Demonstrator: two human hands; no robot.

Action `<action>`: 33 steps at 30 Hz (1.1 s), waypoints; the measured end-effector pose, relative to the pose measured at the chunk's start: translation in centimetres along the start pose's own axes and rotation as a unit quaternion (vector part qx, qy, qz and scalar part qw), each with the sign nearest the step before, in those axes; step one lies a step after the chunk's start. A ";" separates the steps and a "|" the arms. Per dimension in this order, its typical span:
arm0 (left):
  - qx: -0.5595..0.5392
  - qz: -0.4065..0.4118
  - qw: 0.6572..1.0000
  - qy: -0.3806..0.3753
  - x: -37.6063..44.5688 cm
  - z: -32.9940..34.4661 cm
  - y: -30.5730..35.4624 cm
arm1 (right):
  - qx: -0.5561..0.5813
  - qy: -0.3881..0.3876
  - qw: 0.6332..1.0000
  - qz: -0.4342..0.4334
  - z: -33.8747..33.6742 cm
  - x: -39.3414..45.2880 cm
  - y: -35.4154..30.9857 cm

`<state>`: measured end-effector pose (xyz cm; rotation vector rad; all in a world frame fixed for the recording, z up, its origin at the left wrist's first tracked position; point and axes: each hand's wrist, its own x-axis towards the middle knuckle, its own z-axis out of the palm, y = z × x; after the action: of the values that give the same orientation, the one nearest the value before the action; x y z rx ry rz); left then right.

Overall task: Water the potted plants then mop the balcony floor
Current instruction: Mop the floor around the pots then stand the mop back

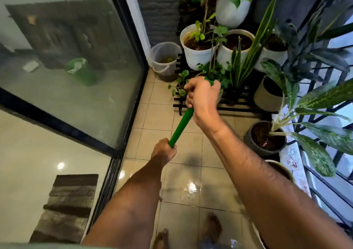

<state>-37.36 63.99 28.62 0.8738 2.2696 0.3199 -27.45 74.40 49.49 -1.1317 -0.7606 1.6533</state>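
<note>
1. Green mop handle (182, 125) near frame centre, tilted, running from about 7 o'clock low end up to 1 o'clock; mop head not visible, hidden behind the lower hand and arm.
2. Right hand (203, 94) wraps the upper part of the handle, fingers curled round it, green tip poking out above the fist.
3. Left hand (163, 150) grips the handle lower down, at 7 o'clock from the right hand, fist closed round it.
4. Tiled balcony floor (191, 187) below the hands, wet and glossy with light reflections at 6 o'clock; bare feet (214, 224) at the bottom edge.
5. Potted plants at 12 to 3 o'clock: white pots (196, 52) on a black slatted stand (225, 105), snake plant (246, 58) between them, dark pot (265, 138) with variegated leaves at 3 o'clock.
6. Translucent bucket (165, 59) on the floor at 11 o'clock, just beside the stand.
7. Glass sliding door (76, 61) fills the left side, 9 to 11 o'clock; brown mat (66, 208) inside at 8 o'clock.
8. Black railing (324, 96) along the right edge.
</note>
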 end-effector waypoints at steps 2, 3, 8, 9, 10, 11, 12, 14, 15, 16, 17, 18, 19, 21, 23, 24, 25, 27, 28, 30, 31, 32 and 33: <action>-0.002 0.015 1.000 0.005 1.1 1.2 3.3 | -0.002 0.014 1.000 -0.022 -1.8 1.7 -2.0; -0.004 0.025 1.000 0.009 1.6 1.7 4.8 | -0.003 0.017 0.999 -0.039 -2.6 2.4 -3.0; -0.033 0.069 0.997 0.027 3.0 4.5 12.8 | -0.006 0.004 0.992 -0.124 -7.1 4.2 -7.9; -0.046 0.075 0.996 0.030 3.0 5.1 14.3 | -0.013 -0.009 0.989 -0.145 -8.0 4.5 -8.6; -0.059 0.080 0.994 0.033 2.9 5.6 15.7 | -0.010 -0.019 0.985 -0.170 -8.6 4.5 -9.4; -0.071 0.086 0.993 0.035 2.7 6.0 17.1 | -0.015 -0.028 0.981 -0.193 -9.2 4.3 -10.2; -0.079 0.093 0.992 0.037 2.4 6.5 18.3 | -0.013 -0.042 0.977 -0.210 -9.5 4.2 -10.8; -0.094 0.108 0.989 0.034 1.9 7.1 20.5 | -0.021 -0.061 0.968 -0.243 -10.1 3.7 -11.9; -0.101 0.118 0.987 0.030 1.5 7.3 21.5 | -0.028 -0.062 0.963 -0.260 -10.3 3.4 -12.4; -0.106 0.127 0.986 0.026 1.2 7.5 22.5 | -0.034 -0.063 0.958 -0.276 -10.5 3.2 -12.7; -0.110 0.135 0.985 0.022 0.7 7.8 23.3 | -0.046 -0.062 0.953 -0.292 -10.7 3.0 -13.0; -0.111 0.140 0.984 0.016 0.2 8.1 24.0 | -0.059 -0.057 0.950 -0.303 -10.7 2.7 -13.3; -0.108 0.149 0.983 0.008 -0.5 8.5 24.5 | -0.067 -0.049 0.947 -0.311 -11.0 2.5 -13.5; -0.100 0.169 0.980 -0.007 -1.9 9.4 24.8 | -0.086 -0.021 0.942 -0.323 -11.5 2.0 -13.7; -0.116 0.172 0.978 -0.027 -3.2 10.4 24.3 | -0.109 0.008 0.938 -0.329 -12.3 1.4 -13.6; -0.121 0.170 0.977 -0.034 -3.7 11.0 23.8 | -0.110 0.015 0.937 -0.331 -12.6 1.0 -13.5; -0.120 0.171 0.977 -0.040 -4.2 11.4 23.3 | -0.109 0.019 0.937 -0.330 -13.0 0.6 -13.4; -0.114 0.173 0.977 -0.044 -5.2 11.9 21.9 | -0.106 0.032 0.941 -0.321 -13.2 -0.4 -13.1; -0.109 0.171 0.978 -0.040 -5.7 12.1 21.3 | -0.102 0.039 0.944 -0.311 -13.2 -0.8 -13.0; -0.105 0.169 0.979 -0.035 -6.8 11.9 19.4 | -0.097 0.057 0.953 -0.282 -12.6 -2.1 -12.5; -0.101 0.173 0.979 -0.033 -7.2 11.6 18.3 | -0.098 0.062 0.956 -0.270 -12.1 -2.9 -12.2; -0.095 0.176 0.979 -0.031 -7.7 11.3 17.2 | -0.101 0.064 0.957 -0.263 -11.6 -3.7 -11.8; -0.089 0.177 0.980 -0.031 -8.1 11.1 16.1 | -0.105 0.062 0.958 -0.260 -11.1 -4.3 -11.4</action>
<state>-17.42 70.41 31.53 1.1743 1.9864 0.6355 -12.57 74.09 56.61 -1.0532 -1.0662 1.0705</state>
